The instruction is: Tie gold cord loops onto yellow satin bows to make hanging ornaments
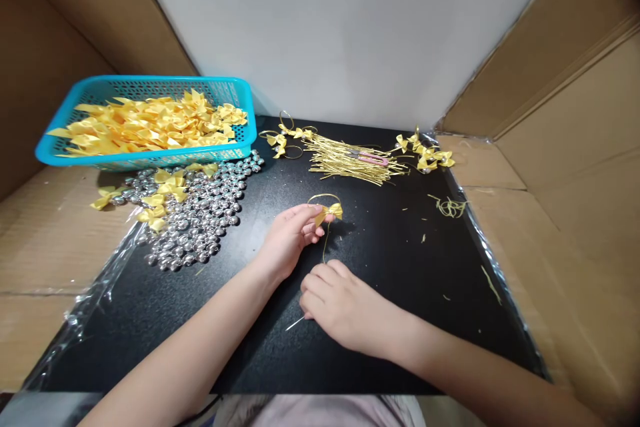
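A small yellow ribbon bow (334, 211) with a thin gold cord loop (324, 196) is pinched between the thumb and fingers of my left hand (295, 230), just above the black table. A thread (327, 243) runs down from the bow to my right hand (345, 307). That hand is closed, knuckles up, nearer to me. From under its fingers pokes a thin needle (295, 324), pointing down and left. The fingers of my right hand hide the rest of the needle.
A blue basket (253, 113) of yellow bows stands back left. Before it lie silver beads (195, 233) and loose bows (170, 185). Gold cords (340, 163) with pink-handled snips (373, 158) lie at the back, between finished-looking bow loops (280, 140). Tangled thread (450, 207) lies right. Cardboard (575, 113) flanks the table.
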### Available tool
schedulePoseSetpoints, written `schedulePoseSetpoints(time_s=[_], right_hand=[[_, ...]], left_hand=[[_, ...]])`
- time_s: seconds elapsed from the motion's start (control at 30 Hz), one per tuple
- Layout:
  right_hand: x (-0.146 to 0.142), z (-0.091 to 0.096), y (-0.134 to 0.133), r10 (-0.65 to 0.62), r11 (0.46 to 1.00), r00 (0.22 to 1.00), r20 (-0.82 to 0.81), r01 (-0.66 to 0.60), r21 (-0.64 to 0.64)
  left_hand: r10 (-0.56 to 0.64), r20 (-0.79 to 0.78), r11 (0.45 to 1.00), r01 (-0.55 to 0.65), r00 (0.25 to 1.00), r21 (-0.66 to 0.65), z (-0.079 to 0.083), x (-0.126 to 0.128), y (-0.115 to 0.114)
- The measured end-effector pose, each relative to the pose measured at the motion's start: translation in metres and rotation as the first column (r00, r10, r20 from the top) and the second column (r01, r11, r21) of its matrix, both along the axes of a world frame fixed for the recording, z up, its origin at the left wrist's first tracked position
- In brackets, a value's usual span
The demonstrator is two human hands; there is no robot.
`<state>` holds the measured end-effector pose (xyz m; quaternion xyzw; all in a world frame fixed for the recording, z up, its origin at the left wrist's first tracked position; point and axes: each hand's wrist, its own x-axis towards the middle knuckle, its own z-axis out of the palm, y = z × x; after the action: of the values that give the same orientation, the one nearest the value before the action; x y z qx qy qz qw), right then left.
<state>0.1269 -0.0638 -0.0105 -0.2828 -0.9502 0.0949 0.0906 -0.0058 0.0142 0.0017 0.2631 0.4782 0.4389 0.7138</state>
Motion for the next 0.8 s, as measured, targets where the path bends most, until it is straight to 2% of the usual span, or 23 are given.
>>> schedulePoseSetpoints(time_s=[0.13,0.23,0.37,0.53,0.63,0.7,0.8], right_hand=[[0.004,0.005,0.001,-0.006,0.994,1.0,-0.021,0.004,-0.108],[0.0,0.011,0.0,0.0,0.99,1.0,0.014,0.002,-0.143],[-0.01,0.013,-0.006,-0.02,0.998,0.997,0.068,0.024,-0.066],[-0.017,0.005,-0.017,-0.062,0.996,0.996,0.07,0.057,0.071],[-0.017,-0.001,-0.02,-0.088,0.993,0.995,0.047,0.084,0.082],[-0.014,-0.003,-0.018,-0.11,0.994,0.994,-0.003,0.11,0.03],[-0.006,0.003,-0.012,-0.166,0.979,0.978,-0.127,0.148,-0.142]], left_hand=[[0.003,-0.038,1.0,-0.003,0.999,0.002,-0.002,0.0,0.0],[0.006,-0.071,1.0,-0.005,0.997,0.019,-0.005,-0.001,0.0],[-0.001,-0.083,1.0,0.003,0.997,0.028,-0.007,-0.001,0.0],[-0.018,-0.059,0.999,0.02,0.998,0.03,-0.007,-0.002,0.0],[-0.03,-0.052,0.999,0.032,0.998,0.035,-0.006,-0.002,0.0],[-0.033,-0.052,0.999,0.035,0.998,0.036,-0.005,-0.003,0.0],[-0.032,-0.062,0.999,0.034,0.998,0.041,-0.004,-0.004,0.0]])
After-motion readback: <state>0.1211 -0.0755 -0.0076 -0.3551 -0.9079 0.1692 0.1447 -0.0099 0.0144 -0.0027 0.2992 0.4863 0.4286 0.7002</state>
